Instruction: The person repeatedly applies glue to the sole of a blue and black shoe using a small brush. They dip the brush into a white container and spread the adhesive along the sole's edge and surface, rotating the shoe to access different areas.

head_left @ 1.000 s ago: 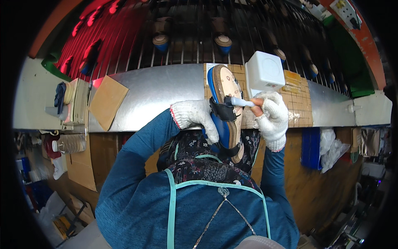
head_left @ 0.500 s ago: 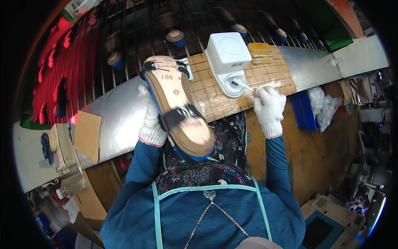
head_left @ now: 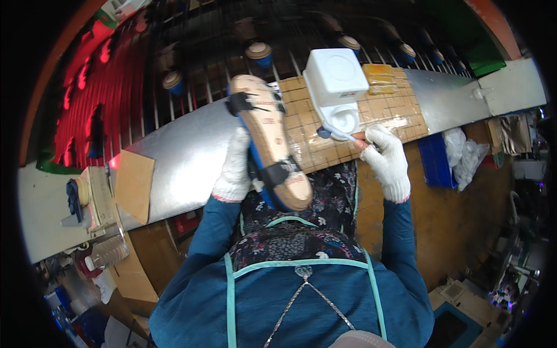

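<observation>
Just left of our right grip (head_left: 384, 159), the brush (head_left: 342, 134) is out of the cup (head_left: 349, 119). Half a second ago its tip was down in there; now the dark tip sits just past the rim, on the far side from the grip. Can't tell if it touches the mat (head_left: 297, 130) below. Right grip is pinching the brush's other end between thumb and fingers.

A second ago that brush was on a strap (head_left: 277, 173), so we read this as a reload between strokes, dip done. How much it picked up, we can't see.

Left grip (head_left: 231, 171) has hold of the shoe (head_left: 271, 139) along its left side, some fingers hidden behind it. Shoe is just right of that grip, beige face toward us, at the near edge of the tabletop (head_left: 194, 145), much as at the dip. It's apart from the brush. Straps are too dark to judge coverage.
</observation>
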### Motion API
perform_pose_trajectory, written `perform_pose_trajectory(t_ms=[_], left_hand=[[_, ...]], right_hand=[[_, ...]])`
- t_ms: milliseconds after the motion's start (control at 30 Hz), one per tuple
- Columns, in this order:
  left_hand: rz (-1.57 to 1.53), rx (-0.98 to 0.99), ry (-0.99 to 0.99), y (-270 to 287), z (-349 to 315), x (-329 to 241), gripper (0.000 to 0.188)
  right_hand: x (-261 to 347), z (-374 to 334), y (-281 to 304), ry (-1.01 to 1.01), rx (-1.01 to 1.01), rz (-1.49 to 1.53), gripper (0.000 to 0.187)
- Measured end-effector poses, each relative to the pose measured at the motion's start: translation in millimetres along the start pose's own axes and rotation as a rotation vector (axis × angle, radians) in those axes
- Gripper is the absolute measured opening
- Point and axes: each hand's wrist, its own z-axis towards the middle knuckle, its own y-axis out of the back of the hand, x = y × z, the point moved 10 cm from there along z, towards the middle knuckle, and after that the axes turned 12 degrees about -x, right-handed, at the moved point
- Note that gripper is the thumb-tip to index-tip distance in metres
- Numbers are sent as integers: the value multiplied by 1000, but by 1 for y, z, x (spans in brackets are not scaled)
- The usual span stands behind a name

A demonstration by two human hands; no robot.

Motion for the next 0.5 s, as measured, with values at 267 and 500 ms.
perform_pose_trajectory(t_ms=[267, 500], left_hand=[[231, 156, -228, -26, -12, -19, 94], [317, 140, -194, -19, -21, -27, 91]], right_hand=[[83, -20, -24, 289, -260, 20, 14], [100, -16, -34, 401, -308, -104, 13]])
